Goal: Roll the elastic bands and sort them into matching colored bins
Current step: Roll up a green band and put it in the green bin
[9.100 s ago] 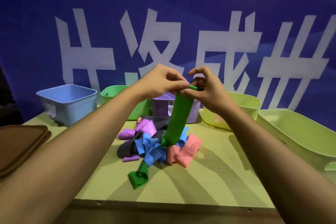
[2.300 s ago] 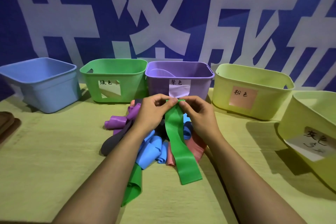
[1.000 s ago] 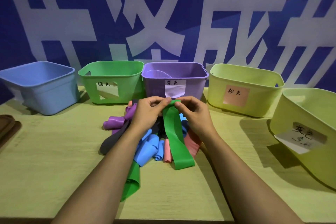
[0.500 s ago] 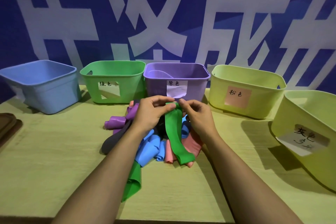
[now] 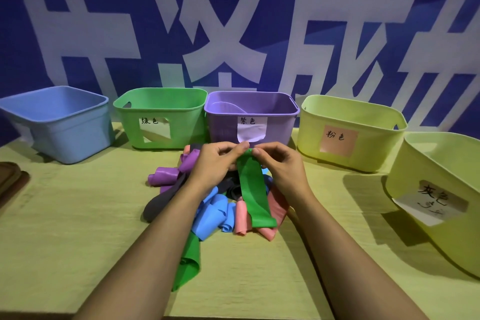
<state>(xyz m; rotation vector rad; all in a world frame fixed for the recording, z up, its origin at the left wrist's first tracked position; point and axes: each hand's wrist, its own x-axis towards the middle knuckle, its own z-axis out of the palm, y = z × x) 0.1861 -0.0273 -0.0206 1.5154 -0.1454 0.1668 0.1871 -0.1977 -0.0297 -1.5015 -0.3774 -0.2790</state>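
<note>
Hands meet above the band pile: left hand (image 5: pixel 213 163) and right hand (image 5: pixel 281 166) both pinch the top end of a flat green elastic band (image 5: pixel 253 189), which hangs over the heap of mixed-colour bands (image 5: pixel 220 213) on the pale wooden table (image 5: pixel 78 228), in front of the purple plastic bin (image 5: pixel 250 118).

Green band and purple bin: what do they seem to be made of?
Green band: thin, matte, rubbery sheet, probably latex; it hangs limp from both pinching hands and curls at its end. Purple bin: moulded plastic, smooth with slight sheen, rolled rim.
</note>
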